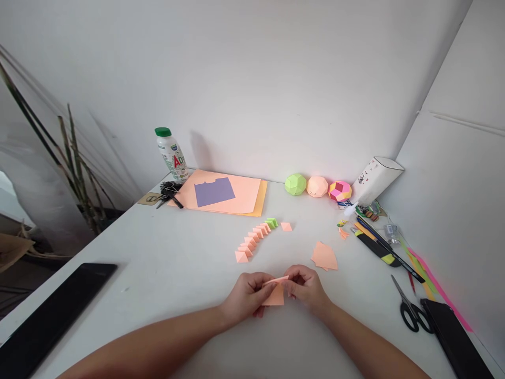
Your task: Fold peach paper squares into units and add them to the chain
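- A pale tabletop [177,284] is spread beneath both grips
- A dark flat slab [59,316] is set well to the left of the grips, cut off by the view's edge
- A peach sheet [248,197] is laid beyond the grips and to the left, with a yellow sheet [261,200] partly covered below it and a purple piece [215,192] placed on top
- A black flat case [457,337] is seen well to the right of the grips
- The left grip [244,300] is closed narrowly, the peach paper [275,297] being pinched between thumb and fingers
- The right grip [310,289] is likewise narrowed on the paper's other end; the paper is thus held between the two, its narrow upper fold raised and its flat part hung below
- A green-capped bottle [172,155] is stood far beyond the left grip
- Black-handled scissors [403,299] are left to the right of the right grip
- Three faceted balls [317,187] are lined up beyond the right grip, near the wall
- Peach cut pieces [325,256] are stacked just beyond the right grip
- Folded paper units [254,236] are ranged in a curved row beyond the left grip, green ones at the far end
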Motion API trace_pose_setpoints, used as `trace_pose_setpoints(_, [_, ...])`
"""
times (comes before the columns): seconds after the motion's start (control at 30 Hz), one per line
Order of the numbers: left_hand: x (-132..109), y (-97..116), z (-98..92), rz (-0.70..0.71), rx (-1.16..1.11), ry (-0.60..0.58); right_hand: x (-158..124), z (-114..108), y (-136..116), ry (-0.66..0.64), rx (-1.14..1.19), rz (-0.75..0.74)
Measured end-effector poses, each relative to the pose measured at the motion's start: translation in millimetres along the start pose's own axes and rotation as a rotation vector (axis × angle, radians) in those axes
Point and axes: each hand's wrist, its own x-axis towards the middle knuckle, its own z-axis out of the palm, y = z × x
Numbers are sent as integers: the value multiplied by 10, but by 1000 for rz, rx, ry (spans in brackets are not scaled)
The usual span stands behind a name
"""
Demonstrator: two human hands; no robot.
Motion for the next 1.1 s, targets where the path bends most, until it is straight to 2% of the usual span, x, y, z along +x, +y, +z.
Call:
trace_pose_setpoints(0.37, [11, -9, -7, 8, 12, -10, 18, -19, 2, -5, 53, 49])
trace_pose_setpoints(1.1, [2, 18, -5, -8, 46, -8, -15, 10, -10, -3, -16, -68])
